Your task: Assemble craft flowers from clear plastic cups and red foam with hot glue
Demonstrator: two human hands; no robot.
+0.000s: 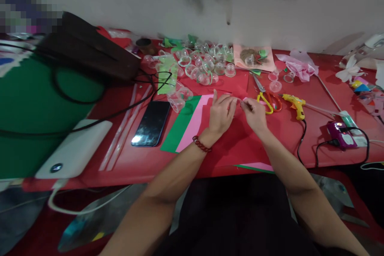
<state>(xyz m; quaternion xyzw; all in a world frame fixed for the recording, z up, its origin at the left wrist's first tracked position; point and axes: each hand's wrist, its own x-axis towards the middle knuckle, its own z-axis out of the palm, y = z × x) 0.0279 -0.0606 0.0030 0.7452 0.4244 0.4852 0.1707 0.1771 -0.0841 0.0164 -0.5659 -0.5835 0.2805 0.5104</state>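
My left hand point(221, 115), with a beaded bracelet point(201, 144) at its wrist, is over red paper point(222, 148). Its thumb and forefinger come together, the other fingers bent. Close by on the right, my right hand point(255, 115) has its fingertips pinched. Something thin and pale pinkish spans the small gap between the hands, too small to name. Under the red paper, pink paper point(192, 130) and green paper point(177, 134) stick out on the left. Scissors point(265, 98) with yellow and orange handles lie just beyond my right hand.
A yellow glue gun point(295, 106) lies right of the scissors, near a purple plug adapter point(342, 134). Clear plastic cups point(207, 64) crowd the back. At left are a phone point(151, 123), glue sticks point(121, 136), a white power bank point(75, 148) and a dark bag point(93, 48) with cables.
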